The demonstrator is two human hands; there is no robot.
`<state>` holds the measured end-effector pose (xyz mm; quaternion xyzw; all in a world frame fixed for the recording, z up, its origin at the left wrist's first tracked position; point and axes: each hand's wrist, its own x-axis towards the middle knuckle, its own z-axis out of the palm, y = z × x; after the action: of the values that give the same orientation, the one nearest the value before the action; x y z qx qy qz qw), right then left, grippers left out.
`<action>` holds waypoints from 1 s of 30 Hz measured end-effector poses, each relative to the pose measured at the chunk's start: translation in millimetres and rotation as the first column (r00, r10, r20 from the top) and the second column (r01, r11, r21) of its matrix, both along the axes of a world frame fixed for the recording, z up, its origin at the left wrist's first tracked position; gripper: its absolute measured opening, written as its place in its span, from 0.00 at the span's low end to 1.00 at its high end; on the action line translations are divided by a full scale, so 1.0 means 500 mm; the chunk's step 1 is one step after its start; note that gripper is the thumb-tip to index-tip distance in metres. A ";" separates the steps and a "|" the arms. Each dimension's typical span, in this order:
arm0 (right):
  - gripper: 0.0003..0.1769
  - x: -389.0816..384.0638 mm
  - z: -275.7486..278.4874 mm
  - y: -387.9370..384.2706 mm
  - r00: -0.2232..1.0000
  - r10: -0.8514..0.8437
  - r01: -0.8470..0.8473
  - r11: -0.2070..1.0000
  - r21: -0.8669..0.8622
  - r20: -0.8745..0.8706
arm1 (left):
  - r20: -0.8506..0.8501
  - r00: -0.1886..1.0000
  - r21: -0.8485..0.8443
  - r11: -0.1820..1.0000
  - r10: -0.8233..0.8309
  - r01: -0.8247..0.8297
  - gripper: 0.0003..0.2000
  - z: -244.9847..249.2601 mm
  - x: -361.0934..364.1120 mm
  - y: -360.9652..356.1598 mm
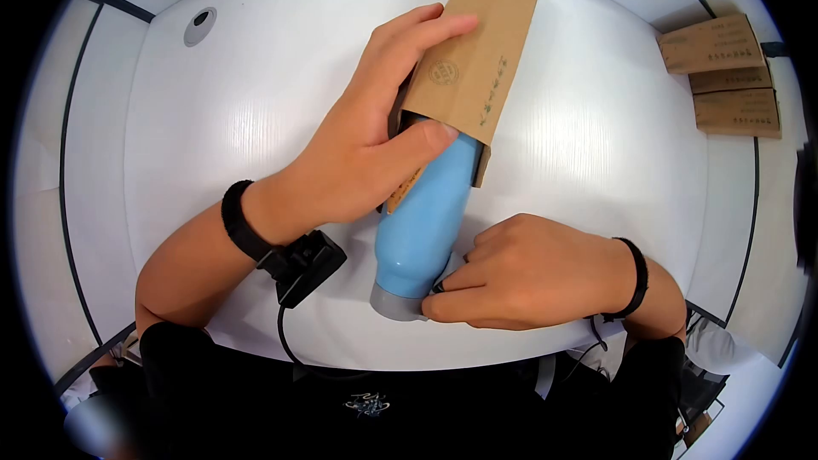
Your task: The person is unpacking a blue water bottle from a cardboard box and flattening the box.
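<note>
A light blue water bottle (423, 220) with a grey end piece (396, 302) lies partly inside a long brown cardboard box (477, 51), its grey end toward me. My left hand (366, 128) is closed around the box near its open end. The left thumb lies at the box's edge, over the blue bottle. A box flap (402, 194) sticks out beside the bottle under that hand. My right hand (537, 277) is closed at the grey end, fingers curled against its right side. The fingertips are partly hidden, with a small dark bit showing between them.
Several brown cardboard boxes (714, 44) are stacked at the right edge of the white table (256, 119). A round grey cable hole (200, 27) sits at the far left. White partitions surround the table. A black device (311, 268) with a cable is strapped to my left wrist.
</note>
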<state>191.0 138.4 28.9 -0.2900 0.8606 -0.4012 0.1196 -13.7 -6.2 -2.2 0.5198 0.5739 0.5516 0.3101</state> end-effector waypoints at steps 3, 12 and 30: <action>0.06 0.000 0.000 0.016 0.993 0.039 -0.026 0.993 -0.114 0.110 | 0.012 1.000 -0.012 1.000 0.001 -0.001 0.39 0.004 0.002 0.001; 0.03 -0.010 0.050 0.058 0.870 0.356 -0.205 0.890 -0.407 0.340 | -0.189 0.982 -0.004 1.000 0.006 -0.007 0.43 0.001 -0.002 0.005; 0.07 -0.005 0.080 0.126 0.829 0.521 -0.297 0.717 -0.630 0.203 | -0.087 0.989 0.122 0.987 0.115 -0.104 0.63 -0.004 0.006 0.014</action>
<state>188.5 201.4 68.7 -0.4183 0.5729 -0.6503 0.2720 -10.6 0.9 -4.0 0.5300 0.5825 0.5753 0.2209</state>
